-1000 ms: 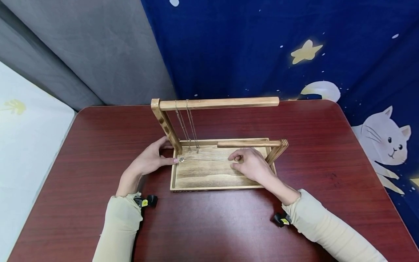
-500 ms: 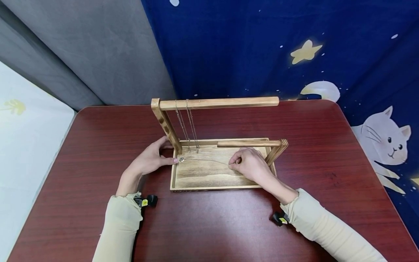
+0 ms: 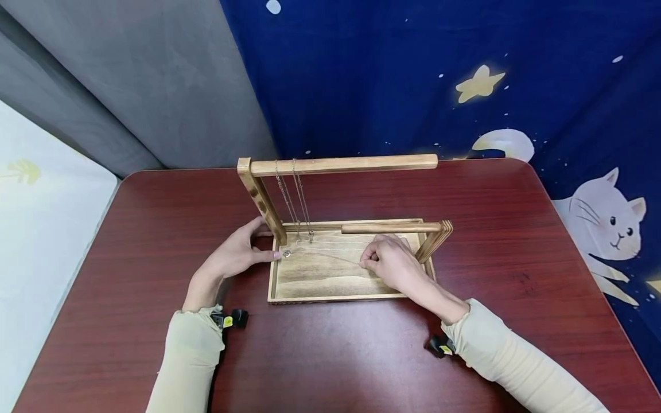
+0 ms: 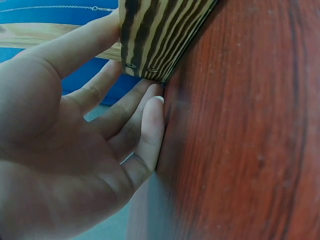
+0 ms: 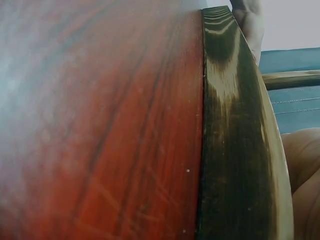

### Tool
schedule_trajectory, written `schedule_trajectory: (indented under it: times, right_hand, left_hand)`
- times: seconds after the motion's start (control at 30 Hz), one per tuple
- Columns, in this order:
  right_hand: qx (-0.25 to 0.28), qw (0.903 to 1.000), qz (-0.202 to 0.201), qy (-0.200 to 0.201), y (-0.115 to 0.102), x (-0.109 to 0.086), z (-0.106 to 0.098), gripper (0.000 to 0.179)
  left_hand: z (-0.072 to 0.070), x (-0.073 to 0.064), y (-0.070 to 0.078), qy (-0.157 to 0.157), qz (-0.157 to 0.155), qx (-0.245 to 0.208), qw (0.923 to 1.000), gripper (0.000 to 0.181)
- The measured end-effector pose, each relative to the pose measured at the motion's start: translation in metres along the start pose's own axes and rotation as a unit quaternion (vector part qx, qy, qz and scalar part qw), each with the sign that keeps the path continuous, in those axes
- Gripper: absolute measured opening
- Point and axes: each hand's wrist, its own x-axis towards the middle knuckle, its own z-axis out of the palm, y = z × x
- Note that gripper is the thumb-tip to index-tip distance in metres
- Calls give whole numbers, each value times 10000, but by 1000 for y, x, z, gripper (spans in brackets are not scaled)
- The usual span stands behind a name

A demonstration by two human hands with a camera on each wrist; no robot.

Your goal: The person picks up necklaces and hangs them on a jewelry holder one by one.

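The right hand (image 3: 395, 261) was clamped on a fine chain (image 3: 330, 256), pinched at the tips of thumb and forefinger. From this grip the chain ran leftward over the floor of the wooden tray (image 3: 335, 298) to a small pendant (image 3: 287, 253), which lay just beside the left thumb. Further thin strands lay behind the chain. The left hand (image 3: 234, 249) was spread, thumb and fingers apart, with the thumb at the tray's left end. The tray was rectangular and low-walled, its floor pale-grained; the left wrist view showed dark zebra-like banding on its end. A square-section post (image 3: 265, 206) carried a long upper bar (image 3: 351, 163), from which slender metallic chains (image 3: 302, 201) hung. A shorter lower bar (image 3: 387, 228) extended from the right support. The tray rested on a glossy, reddish-brown table (image 3: 335, 355) with streaked grain.
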Motion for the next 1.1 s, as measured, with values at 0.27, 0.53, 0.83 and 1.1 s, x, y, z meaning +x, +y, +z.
schedule_trajectory:
  times: [0.27, 0.53, 0.83, 1.1]
  right_hand:
    - [122, 9998, -125, -106, 0, -3, -4, 7]
    - [888, 9953, -263, -280, 1, -3, -12, 6]
    - [2277, 9700, 61, -848, 5, 2, -19, 9]
    - [3168, 9411, 375, -1119, 2, 1, -23, 12]
  left_hand:
    - [1, 0, -2, 22, 63, -70, 10000, 74]
    - [1, 0, -3, -16, -18, -111, 9999, 78]
    - [1, -1, -1, -19, 3, -90, 10000, 75]
    - [1, 0, 2, -5, 31, -45, 10000, 76]
